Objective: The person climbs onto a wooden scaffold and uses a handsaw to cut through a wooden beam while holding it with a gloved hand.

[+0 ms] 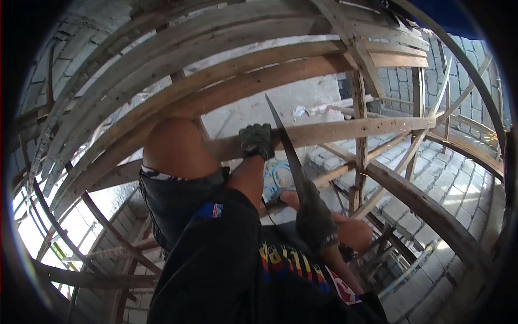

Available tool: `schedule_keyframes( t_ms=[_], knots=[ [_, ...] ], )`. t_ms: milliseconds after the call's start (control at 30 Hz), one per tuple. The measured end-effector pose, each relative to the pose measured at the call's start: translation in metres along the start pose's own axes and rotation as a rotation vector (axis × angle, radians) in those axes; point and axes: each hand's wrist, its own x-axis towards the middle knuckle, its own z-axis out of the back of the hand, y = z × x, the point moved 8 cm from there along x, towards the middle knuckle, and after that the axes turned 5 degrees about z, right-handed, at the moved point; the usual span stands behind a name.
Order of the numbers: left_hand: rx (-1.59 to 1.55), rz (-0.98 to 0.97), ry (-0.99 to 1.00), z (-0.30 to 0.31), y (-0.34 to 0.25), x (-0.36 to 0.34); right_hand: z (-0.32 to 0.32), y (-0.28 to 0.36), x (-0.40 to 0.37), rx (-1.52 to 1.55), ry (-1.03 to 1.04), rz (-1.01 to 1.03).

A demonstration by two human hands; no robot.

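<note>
My right hand (315,220), in a dark glove, is wrapped round the handle of a hand saw. The long tapering blade of the hand saw (292,153) crosses a wooden board (345,130), its tip pointing up and away. Close to the left of the blade, my gloved left hand (256,140) grips the same board from above, fingers curled over its edge. The board runs from beside my bent left knee (178,146) across to a wooden post on the right.
Wooden planks (226,75) stretch across ahead of me. An upright post (360,119) stands right of the saw, with a curved beam (431,200) below it. Sparks (488,136) fly at the far right. Far below lies a block-paved floor (458,178); a blue hose (278,173) hangs under the board.
</note>
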Motion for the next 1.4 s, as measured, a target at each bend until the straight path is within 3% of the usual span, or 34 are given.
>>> schedule_keyframes(
  t_ms=[100,133,267,333,500,600,733,800,867,933,1100,1167,1267,1300,1400],
  knots=[
    [0.027,0.045,-0.010,-0.001,0.000,0.002,0.014,0.020,-0.033,-0.003,0.070,-0.152],
    [0.030,0.040,-0.053,0.002,-0.001,0.000,0.012,0.021,-0.017,-0.001,-0.031,0.021],
    [-0.028,0.015,-0.027,0.009,-0.003,-0.006,-0.051,-0.028,0.119,-0.025,0.055,-0.203],
    [-0.048,0.018,0.016,0.017,-0.003,-0.006,-0.060,-0.044,0.138,0.015,-0.048,-0.021],
    [-0.001,0.022,-0.051,-0.003,0.000,-0.008,-0.004,0.009,0.007,0.059,0.061,-0.123],
    [-0.002,0.020,-0.067,-0.004,-0.001,-0.001,0.010,0.021,-0.019,0.062,0.052,-0.111],
    [-0.006,0.021,-0.070,-0.002,-0.002,-0.006,-0.018,0.000,0.042,-0.002,0.087,-0.243],
    [-0.033,0.025,-0.082,0.006,0.001,-0.006,-0.032,-0.022,0.083,-0.094,0.070,-0.127],
    [-0.035,0.023,-0.027,0.004,-0.002,-0.014,-0.025,-0.011,0.081,-0.114,0.084,-0.085],
    [-0.037,0.011,-0.072,0.006,0.000,-0.004,-0.002,0.013,0.044,-0.030,0.117,-0.200],
    [0.003,0.020,-0.042,0.007,-0.001,-0.004,0.028,0.033,-0.030,0.146,0.069,-0.084],
    [-0.009,0.018,-0.048,0.010,-0.001,-0.004,0.005,0.004,0.016,-0.054,0.163,-0.216],
    [-0.034,0.000,-0.078,0.004,-0.001,-0.007,-0.035,-0.023,0.147,-0.096,0.053,-0.020],
    [-0.044,-0.025,-0.112,0.001,0.003,0.008,-0.029,-0.017,0.168,-0.058,0.089,-0.145],
    [-0.034,-0.039,-0.070,0.008,-0.001,-0.001,-0.021,-0.019,0.098,-0.075,0.098,-0.106]
  ],
)
